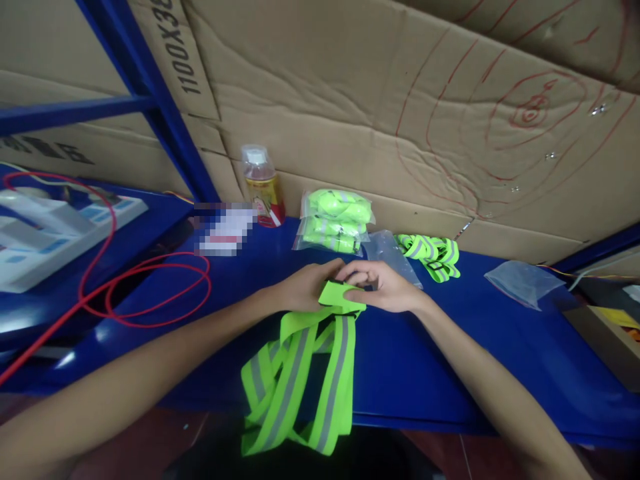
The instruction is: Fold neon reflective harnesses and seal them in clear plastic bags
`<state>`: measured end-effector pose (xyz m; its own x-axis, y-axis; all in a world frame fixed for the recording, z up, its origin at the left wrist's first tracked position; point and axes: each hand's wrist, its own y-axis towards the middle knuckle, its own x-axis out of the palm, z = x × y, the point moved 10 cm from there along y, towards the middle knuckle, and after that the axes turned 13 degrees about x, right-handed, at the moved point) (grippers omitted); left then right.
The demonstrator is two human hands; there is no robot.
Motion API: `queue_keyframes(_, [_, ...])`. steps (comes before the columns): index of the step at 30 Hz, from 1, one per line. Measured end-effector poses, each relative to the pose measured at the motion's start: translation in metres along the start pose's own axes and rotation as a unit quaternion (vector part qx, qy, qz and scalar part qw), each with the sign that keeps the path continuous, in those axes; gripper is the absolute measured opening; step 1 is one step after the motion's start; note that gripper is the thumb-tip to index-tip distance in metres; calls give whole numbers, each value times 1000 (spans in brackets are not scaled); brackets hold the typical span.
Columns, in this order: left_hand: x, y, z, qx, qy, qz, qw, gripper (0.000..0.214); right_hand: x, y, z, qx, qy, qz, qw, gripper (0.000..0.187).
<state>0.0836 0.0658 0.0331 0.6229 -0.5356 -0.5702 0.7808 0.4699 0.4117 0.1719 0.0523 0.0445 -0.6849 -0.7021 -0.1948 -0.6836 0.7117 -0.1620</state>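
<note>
Nearest the camera, the loose loops of a neon yellow reflective strap vest (300, 380) hang over the front edge of the blue table (450, 360), its grey reflective bands running down each strip. Both bare forearms reach in from the lower corners and meet above it. The left hand (305, 287) has its fingers curled closed on the top end of the vest from the left, and the right hand (380, 287) pinches the same folded end from the right, fingertips bent inward and touching the fabric; the 2 hands are almost touching each other. Just behind the right hand lies a clear plastic bag (387, 250), partly hidden by the fingers. To the left, a red cable (150, 287) coils across the table and runs off past a white device (50, 233) on the neighbouring surface. Further back sit a bagged pack of folded vests (333, 220), a loose bundled vest (433, 255) just right of it, and another flat plastic bag (523, 283) well apart to the right. A bottle with a white cap (263, 183) stands upright against the cardboard wall (400, 100), which bears red scribbled rings, beside a blue shelf post (160, 113).
</note>
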Motion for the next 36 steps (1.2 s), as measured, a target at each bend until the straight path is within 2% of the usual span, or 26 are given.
queue_keyframes(4, [5,1,-1,9,8,0,1000,34,7,6,9,7,-1,3,1000,30])
queue_keyframes(6, [5,2,-8,-3,2,5,1000,32,10,8,14,9,6,-3,1000,33])
queue_keyframes(9, [0,0,-24,-51,-48,12,997,35,8,10,23,26,2,9,1000,37])
queue_keyframes(11, [-7,-1,-29,-75,-83,12,994,47,4,11,27,35,-11,32,999,37])
queue_keyframes(13, [-11,-2,-25,-71,-110,-18,991,59,1,11,32,47,-21,54,997,38])
queue_keyframes(17, [-13,-3,-8,-22,-96,-88,991,45,-2,12,40,84,-38,77,993,42])
queue_keyframes(23, [-13,-4,-1,-4,-109,-129,986,31,-3,11,31,69,-52,74,994,33])
queue_keyframes(27, [-18,-5,-7,-23,-40,-149,988,32,0,6,20,45,-114,52,991,28])
queue_keyframes(29, [-19,-7,-9,-31,-2,-162,986,33,-1,3,15,36,-160,60,985,26])
queue_keyframes(32, [-25,-9,-12,-44,44,-159,985,33,-6,2,14,57,-203,77,974,28])
queue_keyframes(36, [-25,-14,-21,-86,22,-161,983,38,-8,4,17,92,-197,95,971,33])
